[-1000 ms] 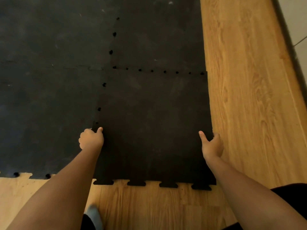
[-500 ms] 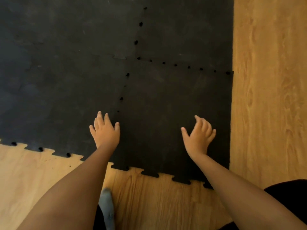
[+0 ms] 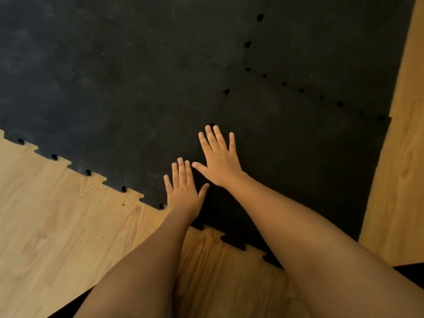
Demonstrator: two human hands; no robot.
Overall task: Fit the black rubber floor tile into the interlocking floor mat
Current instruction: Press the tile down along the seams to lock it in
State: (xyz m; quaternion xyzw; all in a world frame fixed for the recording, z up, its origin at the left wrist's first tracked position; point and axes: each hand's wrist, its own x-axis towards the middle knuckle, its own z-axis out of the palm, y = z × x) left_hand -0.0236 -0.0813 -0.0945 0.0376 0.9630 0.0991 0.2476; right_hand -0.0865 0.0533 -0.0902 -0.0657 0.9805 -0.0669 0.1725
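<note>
Both flat hands, left hand (image 3: 183, 191) and right hand (image 3: 219, 160), on tile (image 3: 298, 161); wood floor (image 3: 57, 226) around

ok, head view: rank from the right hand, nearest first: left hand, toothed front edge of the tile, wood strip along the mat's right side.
From the right hand:
1. left hand, just below-left, thumbs nearly meeting.
2. toothed front edge of the tile, lower down, toward the person.
3. wood strip, far right, beyond the tile's straight edge.
</note>
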